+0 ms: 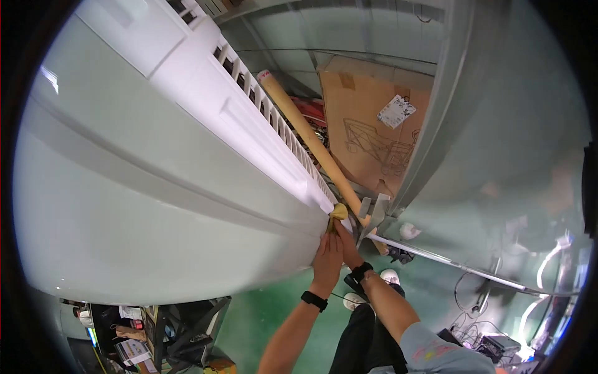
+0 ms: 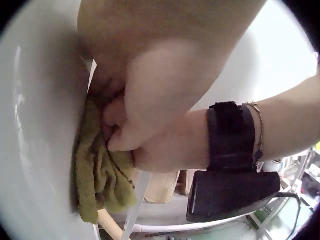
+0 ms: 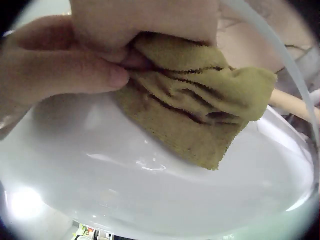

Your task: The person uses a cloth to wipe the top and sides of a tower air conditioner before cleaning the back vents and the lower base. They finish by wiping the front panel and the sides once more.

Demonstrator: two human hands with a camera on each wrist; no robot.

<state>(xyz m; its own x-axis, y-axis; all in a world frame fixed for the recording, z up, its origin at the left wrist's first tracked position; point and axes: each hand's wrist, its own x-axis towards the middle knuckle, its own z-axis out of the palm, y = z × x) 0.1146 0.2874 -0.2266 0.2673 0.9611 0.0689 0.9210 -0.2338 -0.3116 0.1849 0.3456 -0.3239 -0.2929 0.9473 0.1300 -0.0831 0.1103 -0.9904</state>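
A yellow-green cloth (image 1: 339,212) is bunched against the edge of a large glossy white curved panel (image 1: 187,212). My right hand (image 1: 349,243) grips the cloth, its fingers partly hidden in the folds. Close beside it, my left hand (image 1: 328,258) holds the cloth too, its thumb (image 3: 112,77) at the folds in the right wrist view. The loose end of the cloth (image 2: 102,175) hangs along the white surface in the left wrist view. Both hands overlap there, so some fingertips are hidden.
A white slatted strip (image 1: 268,112) runs along the panel's edge. Beside it lean a long cardboard tube (image 1: 311,140) and a large cardboard box (image 1: 367,131). A metal bracket (image 1: 375,215) stands just right of the hands. Cables and equipment (image 1: 492,346) lie at lower right.
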